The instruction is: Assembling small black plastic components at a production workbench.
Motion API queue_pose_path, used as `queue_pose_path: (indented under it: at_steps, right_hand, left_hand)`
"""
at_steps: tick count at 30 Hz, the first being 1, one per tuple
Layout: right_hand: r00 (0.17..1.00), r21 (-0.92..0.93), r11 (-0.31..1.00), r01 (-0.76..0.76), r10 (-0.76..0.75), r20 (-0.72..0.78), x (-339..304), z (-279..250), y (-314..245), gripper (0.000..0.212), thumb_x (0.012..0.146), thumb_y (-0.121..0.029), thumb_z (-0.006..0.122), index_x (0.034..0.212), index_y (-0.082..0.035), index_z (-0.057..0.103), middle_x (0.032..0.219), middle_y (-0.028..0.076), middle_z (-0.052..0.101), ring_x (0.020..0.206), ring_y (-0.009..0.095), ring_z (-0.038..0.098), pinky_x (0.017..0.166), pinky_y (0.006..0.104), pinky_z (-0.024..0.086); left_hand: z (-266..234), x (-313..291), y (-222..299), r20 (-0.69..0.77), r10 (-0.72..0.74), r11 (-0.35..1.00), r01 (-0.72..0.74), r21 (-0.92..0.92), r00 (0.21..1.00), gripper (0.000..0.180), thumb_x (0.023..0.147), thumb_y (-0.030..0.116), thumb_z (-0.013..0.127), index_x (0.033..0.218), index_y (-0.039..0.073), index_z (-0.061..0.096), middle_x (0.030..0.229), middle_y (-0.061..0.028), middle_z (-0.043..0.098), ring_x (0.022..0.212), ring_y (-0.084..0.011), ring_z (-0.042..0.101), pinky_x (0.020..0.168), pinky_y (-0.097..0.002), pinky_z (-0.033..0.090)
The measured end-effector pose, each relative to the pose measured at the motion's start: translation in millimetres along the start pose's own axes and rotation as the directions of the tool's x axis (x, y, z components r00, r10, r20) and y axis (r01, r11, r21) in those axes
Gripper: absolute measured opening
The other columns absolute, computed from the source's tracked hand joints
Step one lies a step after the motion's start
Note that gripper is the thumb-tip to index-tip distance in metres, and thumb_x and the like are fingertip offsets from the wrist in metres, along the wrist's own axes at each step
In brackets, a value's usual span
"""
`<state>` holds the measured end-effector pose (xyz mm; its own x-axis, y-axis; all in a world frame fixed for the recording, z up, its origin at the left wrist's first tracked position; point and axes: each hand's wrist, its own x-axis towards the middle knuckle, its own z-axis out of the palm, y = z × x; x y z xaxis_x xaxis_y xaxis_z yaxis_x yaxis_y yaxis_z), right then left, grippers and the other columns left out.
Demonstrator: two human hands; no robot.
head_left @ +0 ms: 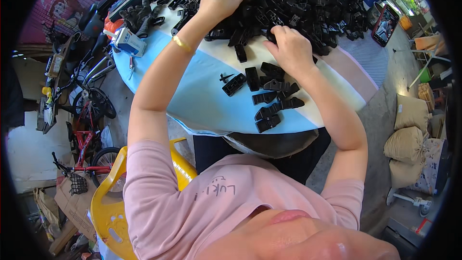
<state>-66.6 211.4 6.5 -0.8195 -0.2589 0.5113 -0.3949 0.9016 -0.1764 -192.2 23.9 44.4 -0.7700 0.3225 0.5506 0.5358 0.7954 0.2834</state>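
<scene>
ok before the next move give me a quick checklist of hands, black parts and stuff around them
1. Left hand at the pile of black parts: ok.
2. Right hand at the pile's near edge: ok.
3. A part gripped in either hand: cannot tell, fingertips hidden.
4. Smaller group of parts neatly lined up: not ok, angles differ.
5. Phone apart from right hand: ok.
6. Blue-and-white box apart from left forearm: ok.

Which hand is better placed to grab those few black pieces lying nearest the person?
Probably the right hand: it is just beyond that small group of black pieces, while the left hand is farther away, over the big pile.
</scene>
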Motion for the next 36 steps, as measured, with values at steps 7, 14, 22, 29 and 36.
queue_pose_path:
  at_steps: [7,14,22,29,36]
  right_hand:
    - [0.995,0.102,0.994,0.023,-0.013,-0.099,-1.7,-10.4,5.3,0.013,0.077,-0.012,0.061,0.089,-0.007,0.059,0.078,0.008,0.061,0.071,0.027,0.061,0.060,0.0360,0.049]
    - [0.917,0.413,0.902,0.121,0.058,-0.395,8.5,-16.9,16.2,0.015,0.091,-0.015,0.053,0.097,-0.004,0.062,0.080,0.008,0.063,0.061,0.013,0.058,0.054,0.0237,0.046]
    - [0.949,0.819,0.568,-0.079,0.294,-0.112,5.1,-28.8,1.9,0.020,0.094,-0.019,0.052,0.100,-0.002,0.061,0.076,0.000,0.061,0.062,0.005,0.055,0.055,0.0180,0.045]
    - [0.915,0.614,0.740,0.275,-0.006,-0.403,3.6,-34.6,-3.1,0.012,0.089,-0.008,0.057,0.099,-0.002,0.062,0.071,-0.002,0.056,0.056,0.001,0.048,0.052,0.0152,0.040]
    - [0.957,0.635,0.752,0.175,0.021,-0.288,5.3,-31.0,7.3,0.011,0.090,-0.010,0.056,0.095,-0.003,0.062,0.068,-0.001,0.056,0.054,0.003,0.047,0.049,0.0170,0.038]
  left_hand:
    - [22.6,15.6,1.9,0.156,-0.136,0.990,0.127,0.065,0.978,0.036,0.069,0.035,0.068,0.089,0.005,0.070,0.093,-0.0147,0.066,0.087,-0.0289,0.062,0.082,-0.0361,0.048]
    - [-3.2,-10.4,9.7,-0.019,-0.227,0.786,0.171,-0.594,0.974,0.025,0.074,0.024,0.073,0.078,0.001,0.066,0.075,-0.0046,0.065,0.067,-0.0129,0.060,0.067,-0.0246,0.049]
    - [-19.1,-33.7,52.1,0.229,-0.137,0.216,0.254,-0.943,0.964,0.040,0.082,0.012,0.067,0.114,-0.007,0.051,0.086,-0.0056,0.054,0.079,-0.0137,0.059,0.070,-0.0273,0.057]
    - [-24.6,-50.9,60.0,0.348,-0.014,0.598,0.286,-0.748,0.937,0.036,0.081,0.008,0.065,0.114,-0.002,0.054,0.089,-0.0032,0.060,0.077,-0.0080,0.058,0.070,-0.0211,0.047]
    - [-38.2,-58.5,75.1,0.534,0.206,0.729,0.235,-0.642,0.820,0.038,0.079,0.001,0.059,0.116,0.002,0.053,0.093,-0.0011,0.059,0.072,-0.0041,0.049,0.066,-0.0197,0.044]
